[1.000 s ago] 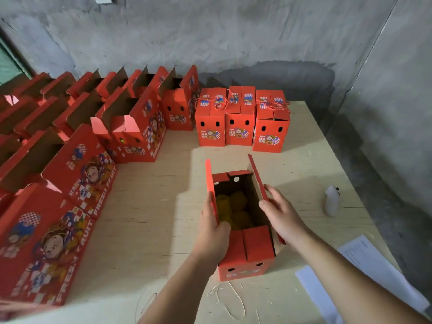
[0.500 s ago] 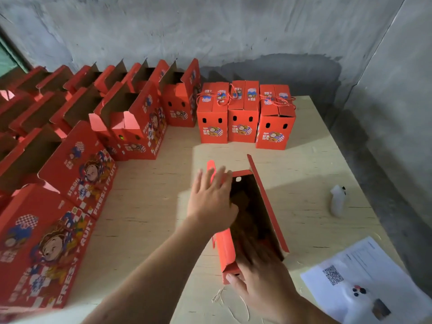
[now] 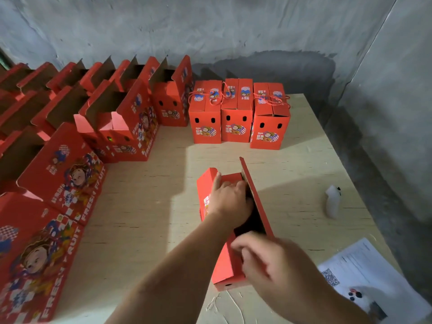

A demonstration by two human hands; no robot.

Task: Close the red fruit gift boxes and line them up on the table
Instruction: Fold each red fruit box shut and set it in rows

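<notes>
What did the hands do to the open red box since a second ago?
The left hand folded the left long flap down over the open box and presses it. The right hand moved to the near end and is tucking that end flap. The right long flap still stands up. The three closed boxes behind stayed lined up.

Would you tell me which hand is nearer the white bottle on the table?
Right. The right hand is at the box's near end, closer to the white bottle; the left hand lies beyond the box's upright flap.
</notes>
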